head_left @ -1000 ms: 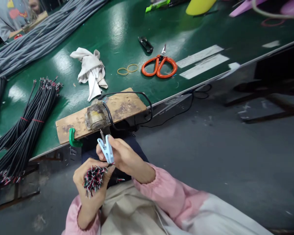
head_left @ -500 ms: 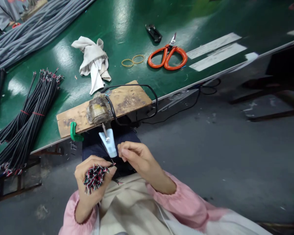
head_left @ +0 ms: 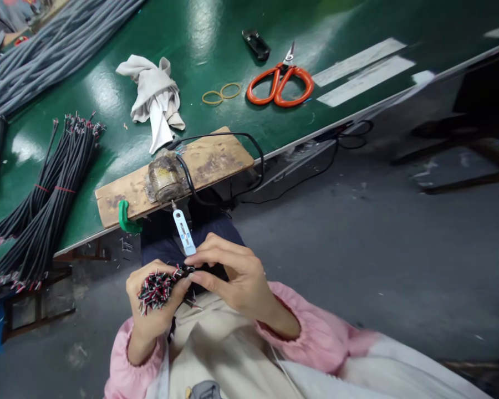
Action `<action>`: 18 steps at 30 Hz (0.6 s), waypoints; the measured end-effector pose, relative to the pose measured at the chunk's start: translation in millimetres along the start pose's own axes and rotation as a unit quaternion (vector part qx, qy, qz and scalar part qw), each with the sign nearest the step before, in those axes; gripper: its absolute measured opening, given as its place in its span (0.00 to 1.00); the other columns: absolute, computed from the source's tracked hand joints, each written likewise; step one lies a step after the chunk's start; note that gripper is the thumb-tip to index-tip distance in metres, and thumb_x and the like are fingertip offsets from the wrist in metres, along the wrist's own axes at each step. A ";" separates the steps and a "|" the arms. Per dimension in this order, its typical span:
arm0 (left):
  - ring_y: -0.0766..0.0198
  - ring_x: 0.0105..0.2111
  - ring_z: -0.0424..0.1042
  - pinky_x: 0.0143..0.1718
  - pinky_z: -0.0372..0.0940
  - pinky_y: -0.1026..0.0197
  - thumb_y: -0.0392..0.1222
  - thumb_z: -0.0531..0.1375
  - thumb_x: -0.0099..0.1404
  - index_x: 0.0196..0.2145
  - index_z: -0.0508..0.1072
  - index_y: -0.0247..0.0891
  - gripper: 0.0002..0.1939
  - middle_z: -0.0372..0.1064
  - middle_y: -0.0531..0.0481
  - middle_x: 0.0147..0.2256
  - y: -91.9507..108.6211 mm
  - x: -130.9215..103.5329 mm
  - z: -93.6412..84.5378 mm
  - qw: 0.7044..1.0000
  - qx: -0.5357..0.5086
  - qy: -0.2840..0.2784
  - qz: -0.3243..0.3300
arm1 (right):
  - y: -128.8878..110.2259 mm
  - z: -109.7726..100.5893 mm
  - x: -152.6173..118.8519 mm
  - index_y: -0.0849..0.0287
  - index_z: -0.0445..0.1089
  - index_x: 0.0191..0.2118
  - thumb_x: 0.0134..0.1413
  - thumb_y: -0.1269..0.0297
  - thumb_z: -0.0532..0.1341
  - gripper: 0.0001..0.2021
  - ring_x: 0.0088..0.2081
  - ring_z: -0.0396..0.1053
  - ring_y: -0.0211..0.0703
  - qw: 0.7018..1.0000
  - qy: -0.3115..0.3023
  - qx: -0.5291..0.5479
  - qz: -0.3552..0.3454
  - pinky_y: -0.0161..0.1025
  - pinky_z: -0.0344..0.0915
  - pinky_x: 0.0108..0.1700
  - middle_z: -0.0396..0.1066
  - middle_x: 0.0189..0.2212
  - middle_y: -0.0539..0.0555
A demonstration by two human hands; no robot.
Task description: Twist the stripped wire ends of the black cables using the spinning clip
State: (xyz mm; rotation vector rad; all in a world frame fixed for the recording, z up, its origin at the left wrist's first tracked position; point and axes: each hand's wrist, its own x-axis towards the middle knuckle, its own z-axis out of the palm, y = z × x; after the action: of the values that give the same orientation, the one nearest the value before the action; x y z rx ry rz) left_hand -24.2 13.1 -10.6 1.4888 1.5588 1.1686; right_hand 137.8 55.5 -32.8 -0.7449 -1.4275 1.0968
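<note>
My left hand (head_left: 152,291) is closed around a bundle of thin black cables (head_left: 157,289), whose stripped red, white, green and black wire ends face up. Thumb and fingers of my right hand (head_left: 228,271) pinch at a cable end beside my left thumb; its tip is mostly hidden by the fingers. Just above them a light blue plastic clip (head_left: 183,230) hangs from the shaft of a small motor (head_left: 165,176). The clip's lower end comes close to my right fingertips; whether they touch, I cannot tell. The motor sits on a wooden board (head_left: 220,160) at the table edge.
A green clamp (head_left: 127,217) grips the board. On the green table (head_left: 216,61) lie tied black cable bundles (head_left: 60,194), grey cables (head_left: 66,55), a cloth (head_left: 152,94), rubber bands (head_left: 222,94), orange-handled scissors (head_left: 280,86) and a black cutter (head_left: 256,44). A co-worker's arm (head_left: 2,27) shows far left.
My right hand has moved down and left to the cable end at my left hand. The blue clip has turned on its shaft and now shows its narrow side.
</note>
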 end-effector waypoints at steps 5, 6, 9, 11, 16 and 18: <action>0.67 0.19 0.72 0.22 0.67 0.67 0.34 0.69 0.57 0.26 0.78 0.40 0.05 0.76 0.53 0.22 7.4 5.2 0.3 0.999 -0.020 -0.028 0.031 | -3.1 -3.6 3.6 0.58 0.79 0.40 0.58 0.66 0.67 0.05 0.31 0.73 0.44 0.999 -0.041 -0.027 -0.012 0.45 0.72 0.38 0.79 0.30 0.55; 0.66 0.19 0.72 0.22 0.68 0.66 0.34 0.69 0.57 0.26 0.79 0.40 0.05 0.76 0.53 0.22 8.5 5.9 -0.2 0.999 -0.021 -0.034 0.034 | -3.2 -4.6 4.3 0.58 0.79 0.40 0.59 0.67 0.66 0.05 0.31 0.72 0.44 0.998 -0.055 -0.011 -0.005 0.43 0.72 0.36 0.79 0.30 0.56; 0.66 0.18 0.72 0.22 0.68 0.66 0.35 0.69 0.58 0.24 0.78 0.40 0.06 0.75 0.53 0.19 11.7 7.9 -1.7 0.997 -0.017 -0.056 0.044 | -3.1 -8.1 6.4 0.60 0.78 0.41 0.60 0.69 0.64 0.06 0.32 0.71 0.43 0.995 -0.093 0.036 0.010 0.40 0.71 0.33 0.79 0.30 0.57; 0.66 0.16 0.71 0.20 0.66 0.66 0.37 0.69 0.58 0.23 0.78 0.40 0.07 0.74 0.53 0.18 13.0 8.8 -2.3 0.997 -0.007 -0.065 0.047 | -2.6 -10.4 7.8 0.61 0.78 0.39 0.61 0.69 0.62 0.06 0.32 0.71 0.42 0.991 -0.118 0.068 0.020 0.39 0.70 0.34 0.79 0.30 0.57; 0.64 0.18 0.72 0.21 0.68 0.64 0.37 0.69 0.58 0.24 0.79 0.40 0.06 0.75 0.51 0.19 11.0 7.7 -2.7 0.997 -0.002 -0.070 0.035 | 3.7 -8.7 8.2 0.60 0.78 0.28 0.57 0.55 0.68 0.13 0.26 0.69 0.39 0.976 -0.100 0.149 0.121 0.37 0.65 0.27 0.76 0.24 0.54; 0.64 0.18 0.73 0.22 0.68 0.65 0.36 0.69 0.57 0.24 0.79 0.40 0.05 0.76 0.51 0.20 8.9 5.9 -2.1 0.997 -0.006 -0.066 0.029 | 6.0 -3.7 6.1 0.59 0.77 0.25 0.53 0.50 0.70 0.17 0.24 0.67 0.39 0.972 -0.065 0.162 0.158 0.37 0.64 0.26 0.73 0.21 0.53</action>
State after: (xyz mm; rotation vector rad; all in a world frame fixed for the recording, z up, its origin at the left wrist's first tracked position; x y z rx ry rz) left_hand -23.4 18.1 -0.9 1.5790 1.4266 1.0871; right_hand 139.6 63.9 -36.2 -0.6867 -1.2179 1.6077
